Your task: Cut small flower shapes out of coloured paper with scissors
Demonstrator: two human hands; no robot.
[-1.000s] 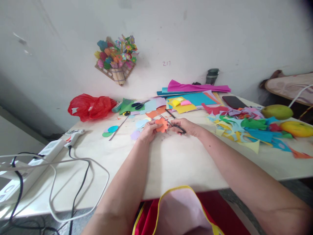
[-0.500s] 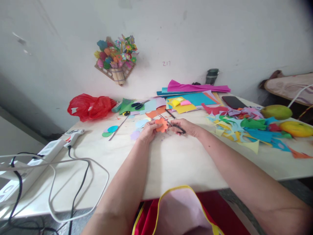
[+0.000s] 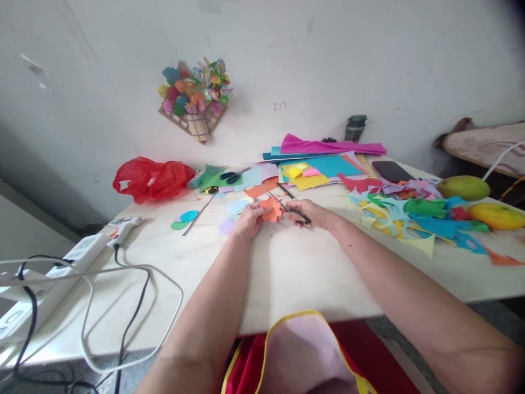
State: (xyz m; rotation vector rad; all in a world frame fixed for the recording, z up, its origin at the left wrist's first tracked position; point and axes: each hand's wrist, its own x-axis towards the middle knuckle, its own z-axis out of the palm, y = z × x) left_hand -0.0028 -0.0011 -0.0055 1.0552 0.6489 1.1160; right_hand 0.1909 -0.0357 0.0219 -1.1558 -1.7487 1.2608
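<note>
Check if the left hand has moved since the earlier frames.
No, no visible shift. The left hand holds the orange flower at the same spot, judged against the blue disc on the table.

**Soft, Even Daylight-Like Glow, With Hazy Detail and Stretched Edges**

Moderately bright, diffuse light covers the pale wall [image 3: 250, 49] and table [image 3: 311, 273]; its source is out of view. The wall dims to grey at lower left, and the upper right corner falls into a dark, blurry vignette. Faint, soft-edged shadows lie near the white cable [image 3: 181, 295] and black cable [image 3: 141, 301]. Gentle highlights show on the red plastic bag [image 3: 151, 180]. The orange paper flower [image 3: 271, 209] and scissors [image 3: 299, 215] look slightly soft, their fine detail smeared. Wide-angle distortion stretches both forearms toward the lower corners.
</note>
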